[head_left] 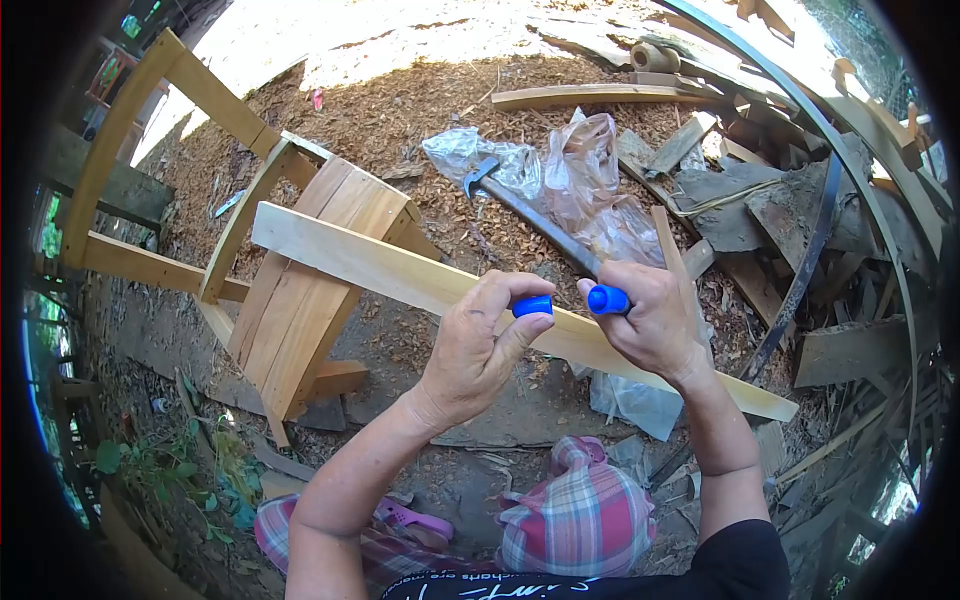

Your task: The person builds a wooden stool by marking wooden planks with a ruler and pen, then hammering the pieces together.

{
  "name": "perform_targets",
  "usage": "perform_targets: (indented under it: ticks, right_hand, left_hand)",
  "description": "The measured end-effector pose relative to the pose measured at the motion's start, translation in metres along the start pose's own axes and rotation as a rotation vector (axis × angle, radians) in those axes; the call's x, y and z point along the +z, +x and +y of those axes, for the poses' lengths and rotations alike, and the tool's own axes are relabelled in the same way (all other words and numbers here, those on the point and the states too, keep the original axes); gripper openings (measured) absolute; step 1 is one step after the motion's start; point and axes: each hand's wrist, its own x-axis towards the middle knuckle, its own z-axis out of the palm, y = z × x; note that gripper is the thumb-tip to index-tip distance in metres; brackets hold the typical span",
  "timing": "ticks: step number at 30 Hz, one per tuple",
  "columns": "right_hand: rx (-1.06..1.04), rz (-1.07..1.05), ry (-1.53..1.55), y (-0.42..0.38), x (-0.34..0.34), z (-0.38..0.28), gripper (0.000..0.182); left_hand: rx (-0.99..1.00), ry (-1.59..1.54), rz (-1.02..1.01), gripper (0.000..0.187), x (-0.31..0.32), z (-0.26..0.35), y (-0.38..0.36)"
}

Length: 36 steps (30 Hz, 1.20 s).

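Note:
Between the thumb and forefinger of my left hand (pixel 470 345) is a small blue cap (pixel 533 307). My right hand (pixel 655 315) is closed around a blue-ended cylindrical piece (pixel 609 300); its narrower tip points up toward me, and the rest is hidden in the fist. The two blue parts are apart, a short gap between them. Beneath both hands a long pale wooden board (pixel 370 260) runs diagonally. Its left part lies over a wooden stool-like block (pixel 310 310), and its right end reaches past my right forearm.
A claw hammer (pixel 530 215) lies beyond my hands beside crumpled plastic bags (pixel 585 180). A wooden frame (pixel 215 95) stands at left. Scrap wood and bark (pixel 770 225) pile up at right, under a long curved metal strip (pixel 835 120). Wood shavings (pixel 400 110) cover the ground.

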Motion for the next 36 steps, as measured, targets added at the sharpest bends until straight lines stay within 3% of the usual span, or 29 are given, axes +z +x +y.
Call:
perform_targets:
  ticks: [5,15,20,25,27,29,31,33,36]
  right_hand:
    - [-0.1,-0.045,-0.12,-0.007,0.005,0.001,0.015]
    - [-0.108,-0.202,-0.07,-0.01,-0.004,-0.002,0.015]
    - [0.117,-0.681,0.379,-0.003,-0.01,-0.011,0.017]
    - [0.228,-0.89,0.481,-0.002,0.003,0.002,0.017]
    - [-0.025,-0.639,0.36,-0.003,0.009,0.003,0.017]
    - [-0.053,-0.52,0.34,0.0,0.005,-0.001,0.017]
    - [0.063,-0.351,0.073,-0.004,-0.001,0.006,0.018]
    - [0.067,-0.376,0.051,-0.007,0.0,0.023,0.019]
    - [0.071,-0.626,0.148,-0.005,0.007,0.043,0.024]
  left_hand:
    - [0.011,0.027,-0.031,0.026,0.006,0.008,0.003]
    - [0.378,0.153,-0.057,0.029,0.017,0.001,0.008]
    - [0.592,0.245,-0.138,0.031,0.008,0.007,0.01]
    - [0.491,0.306,-0.253,0.033,0.004,0.001,0.009]
    - [0.431,0.334,-0.313,0.036,0.001,-0.003,0.005]
    - [0.317,0.374,-0.201,0.044,-0.006,-0.002,0.001]
    - [0.283,0.425,-0.199,0.048,-0.02,-0.015,-0.008]
    - [0.27,0.609,-0.095,0.047,-0.037,-0.025,-0.017]
    - [0.229,0.813,-0.073,0.054,-0.064,-0.035,-0.026]
